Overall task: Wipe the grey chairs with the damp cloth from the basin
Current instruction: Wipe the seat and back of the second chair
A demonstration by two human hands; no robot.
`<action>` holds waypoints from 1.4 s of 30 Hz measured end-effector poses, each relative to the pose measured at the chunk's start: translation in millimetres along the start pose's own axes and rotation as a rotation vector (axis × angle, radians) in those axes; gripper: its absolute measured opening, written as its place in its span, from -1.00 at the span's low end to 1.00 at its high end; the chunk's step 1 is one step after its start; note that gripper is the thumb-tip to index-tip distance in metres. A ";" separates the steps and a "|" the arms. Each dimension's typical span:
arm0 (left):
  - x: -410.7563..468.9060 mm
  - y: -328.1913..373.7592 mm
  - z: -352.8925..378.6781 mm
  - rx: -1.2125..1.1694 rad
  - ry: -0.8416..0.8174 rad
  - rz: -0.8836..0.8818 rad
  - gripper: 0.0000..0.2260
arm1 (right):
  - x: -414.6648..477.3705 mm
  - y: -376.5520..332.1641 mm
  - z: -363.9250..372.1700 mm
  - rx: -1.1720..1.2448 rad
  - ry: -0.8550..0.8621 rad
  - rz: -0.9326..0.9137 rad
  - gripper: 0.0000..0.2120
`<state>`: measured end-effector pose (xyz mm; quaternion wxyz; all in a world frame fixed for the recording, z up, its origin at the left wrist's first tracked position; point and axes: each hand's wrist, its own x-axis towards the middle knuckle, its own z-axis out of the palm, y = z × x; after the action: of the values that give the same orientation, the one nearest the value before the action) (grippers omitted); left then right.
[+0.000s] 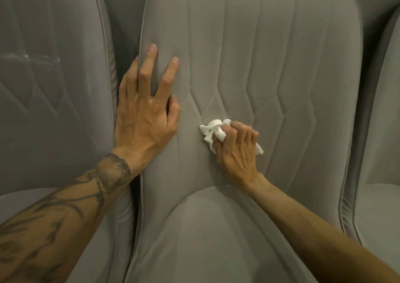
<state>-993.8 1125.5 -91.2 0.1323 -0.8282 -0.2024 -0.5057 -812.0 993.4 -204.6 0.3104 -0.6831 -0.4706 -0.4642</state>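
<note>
A grey padded chair (270, 62) with stitched vertical seams fills the middle of the head view. My right hand (236, 146) grips a crumpled white cloth (213, 130) and presses it against the lower middle of the backrest, just above the seat cushion (216, 228). My left hand (145, 111) lies flat with spread fingers on the left edge of the same backrest, bracing it.
A second grey chair (54, 77) stands close on the left, with a faint streak across its backrest. Part of a third grey chair (381, 153) shows at the right edge. Narrow dark gaps separate the chairs. The basin is out of view.
</note>
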 end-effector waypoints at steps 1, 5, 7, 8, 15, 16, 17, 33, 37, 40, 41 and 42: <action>0.3 -0.3 -0.2 0.003 0.004 0.000 -0.41 | -12.2 -7.0 2.8 0.020 -0.014 -0.033 -0.76; -0.1 -1.7 -0.8 0.007 0.002 -0.006 -0.41 | -45.6 -16.2 -0.1 0.013 -0.167 -0.200 -0.70; -1.5 -0.7 -1.2 0.009 -0.004 -0.015 -0.40 | -12.6 -15.4 -3.0 0.007 -0.099 -0.127 -0.67; -1.4 -0.2 -1.8 0.013 -0.008 -0.018 -0.40 | 13.9 -16.4 -4.6 0.009 -0.043 -0.077 -0.67; 0.1 -5.6 -12.6 0.098 -0.062 0.024 -0.39 | 206.0 -35.2 -13.3 -0.146 0.383 0.243 -0.74; 0.6 -9.0 -15.0 0.115 -0.067 0.049 -0.39 | 199.7 -44.5 -12.4 -0.125 0.380 0.263 -0.70; 1.9 -14.4 -17.4 0.139 -0.071 0.083 -0.39 | 183.7 -54.2 -11.5 -0.095 0.345 0.231 -0.67; -8.1 -42.2 -19.8 0.228 -0.055 0.191 -0.37 | 174.4 -83.7 -31.8 0.069 0.010 -0.138 -0.71; -7.4 -43.3 -16.8 0.227 -0.047 0.203 -0.36 | 237.6 -60.2 -28.1 -0.134 0.173 -0.050 -0.70; -8.4 -43.1 -15.4 0.238 -0.029 0.203 -0.36 | 258.3 -71.4 -26.6 -0.121 0.266 0.154 -0.68; -8.0 -43.4 -15.5 0.238 -0.026 0.207 -0.36 | 244.4 -80.2 -26.8 -0.066 0.231 0.145 -0.67; -7.4 -44.0 -15.7 0.233 -0.023 0.207 -0.36 | 223.3 -88.9 -29.1 -0.005 0.159 0.087 -0.68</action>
<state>-1029.8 1156.2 -90.0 0.2769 -0.8292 -0.1747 -0.4530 -876.6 1079.9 12.0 0.3650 -0.6648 -0.4132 -0.5041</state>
